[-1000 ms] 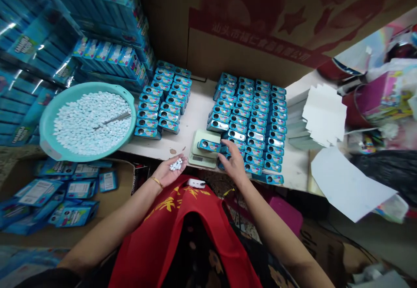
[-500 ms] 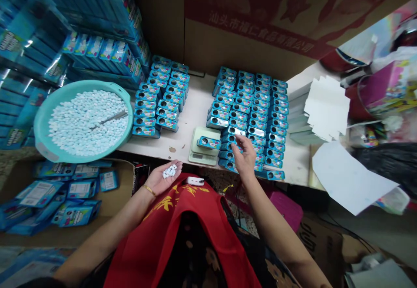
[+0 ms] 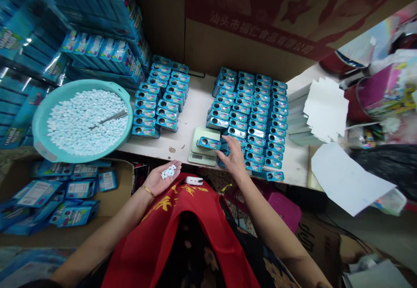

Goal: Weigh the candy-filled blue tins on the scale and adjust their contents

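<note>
My left hand (image 3: 162, 178) is palm up and cupped, holding a small heap of pale blue and white candies (image 3: 168, 172). It is just in front of the table edge. A small digital scale (image 3: 202, 158) lies on the table, and on it stands a blue candy box (image 3: 210, 143) with a round dark hole in its top. To the right of that box, my right hand (image 3: 233, 155) has its thumb and fingers apart; its fingertips are close to the box's right end, and I cannot tell if they touch. Rows of similar blue boxes (image 3: 256, 131) stand beside and behind this hand.
A turquoise basin (image 3: 128, 125) of candies with a metallic utensil (image 3: 110, 118) stands left. More boxes (image 3: 145, 111) stand beside it. Below is a carton (image 3: 124, 183) with blue packs. A large cardboard box (image 3: 208, 40) rises behind; white card pieces (image 3: 327, 110) lie right.
My right hand has moved left, from over the rows of boxes to the right end of the box on the scale. My left hand stays nearly still with the candies.
</note>
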`<control>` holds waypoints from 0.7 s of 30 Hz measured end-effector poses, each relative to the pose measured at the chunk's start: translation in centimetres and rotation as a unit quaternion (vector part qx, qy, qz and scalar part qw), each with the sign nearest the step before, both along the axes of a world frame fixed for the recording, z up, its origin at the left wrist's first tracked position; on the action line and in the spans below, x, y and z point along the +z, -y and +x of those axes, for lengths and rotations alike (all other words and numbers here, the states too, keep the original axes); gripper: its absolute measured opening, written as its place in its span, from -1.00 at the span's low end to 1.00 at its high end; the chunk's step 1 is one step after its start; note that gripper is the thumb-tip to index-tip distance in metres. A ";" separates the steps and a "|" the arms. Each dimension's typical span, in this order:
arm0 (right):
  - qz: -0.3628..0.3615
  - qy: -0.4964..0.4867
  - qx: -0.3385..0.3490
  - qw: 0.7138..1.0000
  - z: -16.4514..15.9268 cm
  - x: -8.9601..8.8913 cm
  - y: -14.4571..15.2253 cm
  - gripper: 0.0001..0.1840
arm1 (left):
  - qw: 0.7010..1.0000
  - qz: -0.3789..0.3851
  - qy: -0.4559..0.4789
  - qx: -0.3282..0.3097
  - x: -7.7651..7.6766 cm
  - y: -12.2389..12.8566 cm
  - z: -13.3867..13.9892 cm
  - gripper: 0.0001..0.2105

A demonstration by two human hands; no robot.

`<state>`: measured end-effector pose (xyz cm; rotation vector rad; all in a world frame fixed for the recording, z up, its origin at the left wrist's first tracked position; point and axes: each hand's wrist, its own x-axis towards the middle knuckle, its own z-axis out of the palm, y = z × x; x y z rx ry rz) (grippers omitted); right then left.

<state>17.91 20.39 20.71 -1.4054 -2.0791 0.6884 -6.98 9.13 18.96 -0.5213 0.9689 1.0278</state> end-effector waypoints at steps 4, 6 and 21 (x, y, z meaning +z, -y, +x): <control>0.009 0.043 0.056 0.997 -1.4 0.2 -0.7 -0.38 | 1.000 0.001 0.000 0.010 0.0 0.2 -0.4 -0.79; 0.013 0.047 0.058 0.997 -1.8 0.2 -1.1 -0.38 | 1.000 0.001 -0.004 0.020 -0.1 0.4 -0.6 -0.79; -0.027 0.123 0.090 0.988 -1.8 -1.1 -1.3 -0.49 | 0.999 -0.007 -0.002 0.050 -0.4 1.3 -1.5 -0.78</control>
